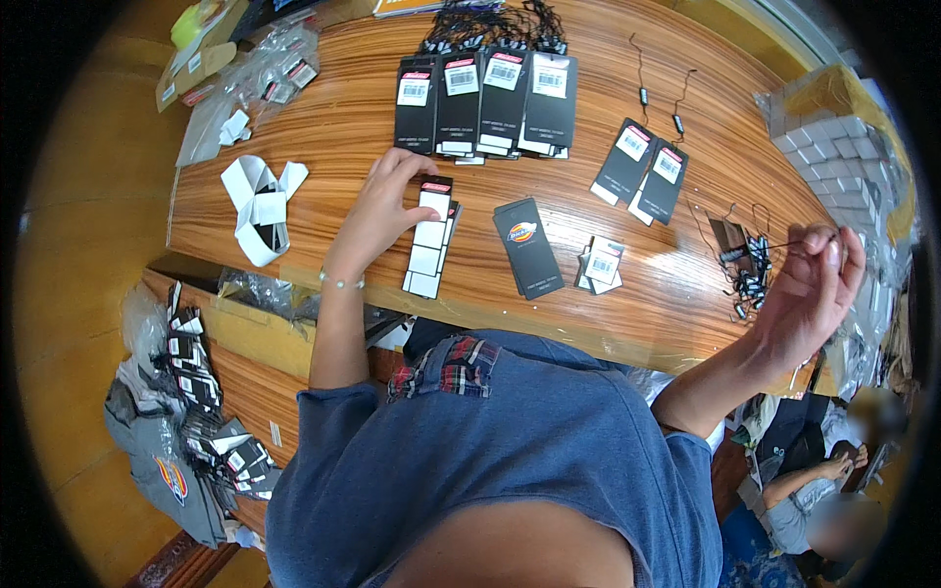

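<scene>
Left hand (pixel 377 211) on sticker strip (pixel 429 240); right hand (pixel 809 284) pinching black cord (pixel 760 247).

The left hand (pixel 377 211) reaches forward with arm extended and fingers (pixel 407 169) curled down in a pinch, while the right hand (pixel 809 289), raised at the side, pinches thumb against fingertips.

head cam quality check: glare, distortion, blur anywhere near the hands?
Head view: heavy fisheye, the wooden table edge bows and black vignette fills the corners; soft glare streaks on its varnish; left hand on the tag stack sharp; right hand with the thin string slightly soft near the rim.
</scene>
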Tool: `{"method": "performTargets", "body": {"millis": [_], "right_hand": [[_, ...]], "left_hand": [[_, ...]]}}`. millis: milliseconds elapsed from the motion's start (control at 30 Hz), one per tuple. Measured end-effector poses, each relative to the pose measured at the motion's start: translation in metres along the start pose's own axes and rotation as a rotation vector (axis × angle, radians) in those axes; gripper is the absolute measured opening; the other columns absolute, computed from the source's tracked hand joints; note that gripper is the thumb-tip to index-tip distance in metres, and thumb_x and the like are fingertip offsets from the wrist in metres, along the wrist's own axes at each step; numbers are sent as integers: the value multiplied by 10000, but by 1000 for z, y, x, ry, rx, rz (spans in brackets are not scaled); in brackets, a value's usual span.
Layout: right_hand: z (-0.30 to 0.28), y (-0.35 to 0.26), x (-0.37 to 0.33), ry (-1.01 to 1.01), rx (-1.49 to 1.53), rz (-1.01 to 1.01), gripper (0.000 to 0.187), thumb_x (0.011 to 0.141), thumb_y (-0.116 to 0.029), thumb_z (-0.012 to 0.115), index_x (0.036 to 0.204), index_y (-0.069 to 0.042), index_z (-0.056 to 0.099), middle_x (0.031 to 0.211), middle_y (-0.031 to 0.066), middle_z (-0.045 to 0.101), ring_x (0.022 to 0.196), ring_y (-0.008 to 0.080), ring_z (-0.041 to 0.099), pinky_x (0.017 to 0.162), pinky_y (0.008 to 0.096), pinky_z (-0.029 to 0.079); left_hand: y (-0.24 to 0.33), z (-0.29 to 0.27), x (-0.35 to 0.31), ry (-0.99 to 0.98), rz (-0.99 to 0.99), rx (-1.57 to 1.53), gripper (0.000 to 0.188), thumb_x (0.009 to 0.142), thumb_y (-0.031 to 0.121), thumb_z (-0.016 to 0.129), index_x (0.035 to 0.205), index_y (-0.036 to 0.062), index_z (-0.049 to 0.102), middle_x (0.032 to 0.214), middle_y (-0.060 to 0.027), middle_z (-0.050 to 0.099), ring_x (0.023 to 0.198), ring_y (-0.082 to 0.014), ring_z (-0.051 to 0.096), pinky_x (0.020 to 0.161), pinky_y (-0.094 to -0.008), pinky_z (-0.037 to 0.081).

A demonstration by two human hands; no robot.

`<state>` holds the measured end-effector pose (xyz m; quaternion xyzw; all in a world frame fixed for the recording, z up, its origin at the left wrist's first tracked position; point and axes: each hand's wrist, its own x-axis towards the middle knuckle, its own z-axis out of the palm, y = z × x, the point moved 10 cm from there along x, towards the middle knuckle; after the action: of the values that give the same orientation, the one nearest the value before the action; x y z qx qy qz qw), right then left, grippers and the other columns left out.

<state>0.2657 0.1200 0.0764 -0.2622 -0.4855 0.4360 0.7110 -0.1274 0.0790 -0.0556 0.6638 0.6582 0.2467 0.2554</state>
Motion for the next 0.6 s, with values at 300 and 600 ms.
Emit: {"method": "performTargets", "body": {"millis": [300,600], "right_hand": [[35,-3,-13,-62,-399,-5,226,811,71,495,1032,29,480,773,89,582,721,148,581,661,240,448],[68,21,-27,-120,-714,-93,131,750,28,589,873,10,547,742,76,605,626,114,549,587,230,446]], "left_hand": [[116,-1,37,-14,133,-760,227,738,-8,664,950,-7,580,848,-61,634,780,-75,594,680,-176,475],[190,47,57,34,313,-829,149,729,3,679,864,-32,626,785,-74,656,700,-87,617,648,-209,517]]}}
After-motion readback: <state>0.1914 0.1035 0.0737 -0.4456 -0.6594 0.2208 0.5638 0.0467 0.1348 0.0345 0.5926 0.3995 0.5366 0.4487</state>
